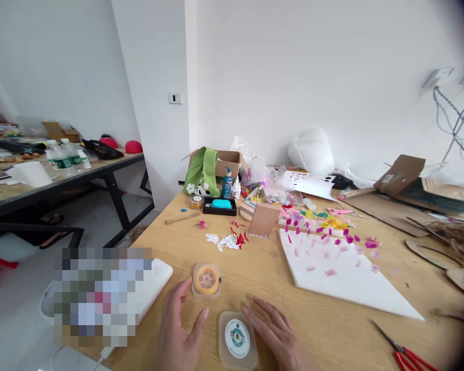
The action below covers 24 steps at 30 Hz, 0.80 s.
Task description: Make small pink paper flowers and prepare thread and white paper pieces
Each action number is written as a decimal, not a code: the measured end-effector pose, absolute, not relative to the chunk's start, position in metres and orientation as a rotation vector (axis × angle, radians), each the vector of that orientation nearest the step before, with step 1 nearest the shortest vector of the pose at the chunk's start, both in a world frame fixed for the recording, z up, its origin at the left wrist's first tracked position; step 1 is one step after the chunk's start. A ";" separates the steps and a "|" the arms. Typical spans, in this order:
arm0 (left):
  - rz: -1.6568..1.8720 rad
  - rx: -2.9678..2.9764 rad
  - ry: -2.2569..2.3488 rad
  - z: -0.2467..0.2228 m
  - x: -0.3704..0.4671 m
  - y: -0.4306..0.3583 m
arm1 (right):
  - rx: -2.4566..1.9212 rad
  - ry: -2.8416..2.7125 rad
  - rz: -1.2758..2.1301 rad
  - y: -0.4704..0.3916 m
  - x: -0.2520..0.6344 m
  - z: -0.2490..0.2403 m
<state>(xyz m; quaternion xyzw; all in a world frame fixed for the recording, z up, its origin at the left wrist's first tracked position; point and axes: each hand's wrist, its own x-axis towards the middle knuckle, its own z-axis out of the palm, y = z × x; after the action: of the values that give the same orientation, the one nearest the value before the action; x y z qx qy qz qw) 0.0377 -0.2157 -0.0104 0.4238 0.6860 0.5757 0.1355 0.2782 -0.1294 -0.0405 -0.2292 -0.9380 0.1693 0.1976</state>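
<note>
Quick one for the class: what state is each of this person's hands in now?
Left hand: open, holding nothing, beside the spool case.
Right hand: open, fingers by the labelled case; touch unclear.

Labelled case (238, 340) of smooth translucent plastic, wood-grained tabletop (259, 273).

The spool (208, 281) is amber-yellow; the milky case (251, 356) carries a white label (237, 337) with teal-green print — bench (255, 273) tan and wood-grained, board (355, 286) white, petals (349, 239) magenta to pale pink, scissors (400, 349) red-handled, pump bottle (227, 185) deep blue — and the green bag (197, 172) shows white flowers
</note>
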 end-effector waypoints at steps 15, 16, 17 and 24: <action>1.471 1.450 2.049 -0.039 0.046 -0.198 | -0.836 -2.587 0.704 -0.095 0.170 0.062; 1.507 1.423 2.050 -0.040 0.047 -0.197 | -0.864 -2.611 0.705 -0.093 0.163 0.060; 1.535 1.407 2.046 -0.040 0.048 -0.196 | -0.884 -2.637 0.704 -0.091 0.158 0.057; 1.566 1.437 1.966 -0.041 0.045 -0.193 | -0.893 -2.737 0.660 -0.086 0.146 0.054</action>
<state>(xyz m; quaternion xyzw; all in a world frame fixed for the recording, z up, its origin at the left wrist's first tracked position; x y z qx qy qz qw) 0.0453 -0.1933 -0.0414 0.4925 0.6740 0.5368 0.1229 0.1464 -0.0864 0.0535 -0.3011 -0.9225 0.2225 0.0938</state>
